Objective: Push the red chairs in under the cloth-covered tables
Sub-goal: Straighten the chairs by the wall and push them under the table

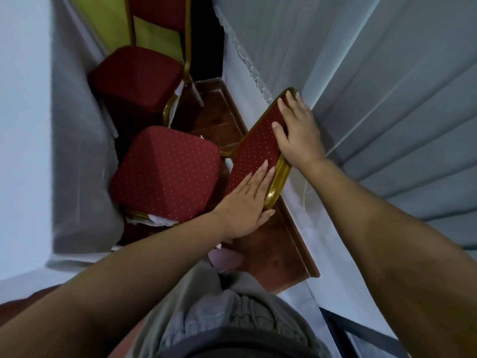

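A red dotted chair with a gold frame stands below me, its seat (pixel 165 174) partly under the white cloth-covered table (pixel 25 125) on the left. Its backrest (pixel 255 146) leans toward me. My left hand (pixel 245 202) lies flat against the backrest's lower corner, fingers extended. My right hand (pixel 296 125) grips the backrest's top edge, fingers over the gold rim. A second red chair (pixel 136 76) stands farther away, its seat also beside the left table's cloth.
A white lace-edged cloth (pixel 258 60) and pleated white drapery (pixel 387 112) hang on the right. Between them and the left table runs a narrow strip of dark wooden floor (pixel 271 241). A yellow-green cloth (pixel 154 34) shows behind the far chair.
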The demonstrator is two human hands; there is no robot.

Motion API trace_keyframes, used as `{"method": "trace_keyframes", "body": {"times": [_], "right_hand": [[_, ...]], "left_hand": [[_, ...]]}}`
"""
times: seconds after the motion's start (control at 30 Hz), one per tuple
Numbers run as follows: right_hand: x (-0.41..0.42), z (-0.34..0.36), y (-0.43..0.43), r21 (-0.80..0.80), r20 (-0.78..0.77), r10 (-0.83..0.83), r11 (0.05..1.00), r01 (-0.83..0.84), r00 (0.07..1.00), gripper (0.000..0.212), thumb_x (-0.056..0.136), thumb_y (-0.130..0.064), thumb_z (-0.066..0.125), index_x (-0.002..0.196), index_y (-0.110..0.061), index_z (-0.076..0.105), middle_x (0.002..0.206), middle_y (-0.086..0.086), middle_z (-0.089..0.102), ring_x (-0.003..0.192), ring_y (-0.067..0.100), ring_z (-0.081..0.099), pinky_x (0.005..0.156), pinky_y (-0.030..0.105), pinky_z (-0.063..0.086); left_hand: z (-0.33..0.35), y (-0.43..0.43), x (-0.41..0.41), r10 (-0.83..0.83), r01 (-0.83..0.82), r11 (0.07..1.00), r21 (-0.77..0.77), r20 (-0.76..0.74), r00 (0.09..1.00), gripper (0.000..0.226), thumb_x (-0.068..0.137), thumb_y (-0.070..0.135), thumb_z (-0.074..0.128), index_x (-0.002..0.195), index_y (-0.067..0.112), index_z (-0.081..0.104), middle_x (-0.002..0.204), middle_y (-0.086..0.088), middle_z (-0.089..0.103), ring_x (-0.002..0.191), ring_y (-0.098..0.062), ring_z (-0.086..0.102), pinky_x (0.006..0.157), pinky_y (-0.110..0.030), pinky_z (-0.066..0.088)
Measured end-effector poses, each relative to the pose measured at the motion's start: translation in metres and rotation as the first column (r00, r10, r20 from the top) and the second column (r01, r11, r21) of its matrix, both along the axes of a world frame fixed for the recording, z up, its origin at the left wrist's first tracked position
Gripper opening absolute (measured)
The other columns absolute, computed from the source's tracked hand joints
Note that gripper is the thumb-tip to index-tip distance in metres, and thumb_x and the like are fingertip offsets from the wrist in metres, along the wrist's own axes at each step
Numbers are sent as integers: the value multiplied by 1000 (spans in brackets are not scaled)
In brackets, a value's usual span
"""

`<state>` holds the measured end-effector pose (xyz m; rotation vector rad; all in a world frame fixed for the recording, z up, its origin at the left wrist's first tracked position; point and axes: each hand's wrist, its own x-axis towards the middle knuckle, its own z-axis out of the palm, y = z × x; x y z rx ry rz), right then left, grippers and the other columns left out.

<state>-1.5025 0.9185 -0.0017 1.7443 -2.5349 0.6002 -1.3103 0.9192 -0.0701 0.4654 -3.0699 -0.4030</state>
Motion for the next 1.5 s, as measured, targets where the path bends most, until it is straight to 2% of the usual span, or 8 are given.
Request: {"method": "trace_keyframes", "body": {"times": [0.33, 0.5, 0.67, 0.87, 1.07, 1.2, 1.5], "right_hand": [[21, -1, -87, 29, -18, 118, 993, -117, 993, 58, 99, -42, 34, 149, -14, 31, 159, 9, 19, 148, 22, 7, 119, 36, -2], [20, 3, -125, 40, 47, 218, 975, -220, 975, 57, 100, -40, 35, 150, -13, 28, 160, 7, 18, 148, 19, 6, 117, 32, 0], [10, 5, -147, 52, 116, 201, 977, -208, 973, 57, 100, -43, 36, 151, -15, 28, 160, 3, 18, 148, 17, 8, 117, 33, 5], [-7, 0, -155, 34, 88, 254, 966, -258, 963, 55, 101, -42, 34, 149, -15, 33, 159, 3, 23, 147, 18, 12, 119, 33, 4], [-41, 4, -154, 64, 69, 353, 932, -358, 933, 53, 101, -37, 33, 148, -12, 33, 158, 6, 24, 148, 19, 11, 119, 35, 7], [-68, 2, -151, 64, 75, 377, 922, -382, 923, 53, 100, -37, 34, 148, -14, 33, 158, 3, 24, 148, 18, 11, 120, 38, 9], [-74, 4, -157, 36, 55, 435, 899, -437, 899, 52, 100, -39, 36, 146, -15, 39, 157, 4, 27, 148, 21, 12, 118, 37, 7]], "left_hand": [[9, -70, 28, 104, -104, 988, 117, 11, 995, 82, 100, 49, 29, 147, 6, -23, 157, -11, -26, 145, -14, -23, 121, -31, -6], [14, -102, 35, 152, -155, 966, 206, 31, 988, 84, 99, 50, 33, 146, 12, -26, 157, -6, -27, 145, -10, -22, 120, -29, -7], [15, -107, 32, 184, -184, 966, 182, 16, 983, 83, 100, 48, 35, 145, 12, -25, 159, -9, -21, 146, -11, -19, 121, -29, -6], [16, -103, 17, 236, -241, 950, 198, 49, 970, 84, 100, 46, 36, 146, 9, -24, 159, -9, -22, 145, -11, -20, 121, -31, -5], [16, -81, -27, 328, -326, 917, 230, 32, 944, 85, 100, 45, 37, 148, 7, -22, 158, -10, -24, 144, -10, -22, 121, -30, -7], [14, -63, -64, 367, -362, 898, 252, 29, 930, 85, 100, 46, 35, 148, 6, -23, 157, -12, -25, 146, -15, -21, 121, -32, -4], [12, -58, -75, 417, -410, 900, 147, -18, 909, 81, 100, 49, 30, 150, 5, -17, 159, -13, -19, 147, -16, -16, 122, -32, -2]]}}
